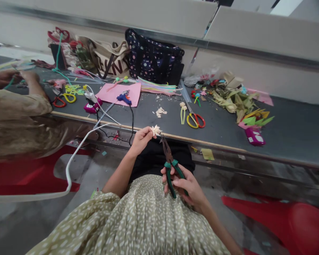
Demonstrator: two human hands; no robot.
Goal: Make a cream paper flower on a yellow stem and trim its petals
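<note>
Pinched between the fingertips of my left hand (pixel 141 140) is a small cream flower-like piece (pixel 156 130), held at the table's front edge. My right hand (pixel 184 182) grips long-nose pliers (pixel 168 152) with green handles, their jaws slightly parted and the tips just beside the cream piece. Whether the tips touch it cannot be made out. Beyond my hands lies a small pile of cream scraps (pixel 161 112). To the right are scissors (pixel 195 119) with red and yellow handles and a cream flower on yellow-green stems (pixel 183 112).
A blue glue gun (pixel 124 99) rests on pink paper (pixel 105 92). Bags (pixel 154 56) stand along the back. Dried husks (pixel 232 99) and a magenta roll (pixel 255 136) lie right. At left, another person's hands (pixel 26 76) work near a white cable (pixel 68 166).
</note>
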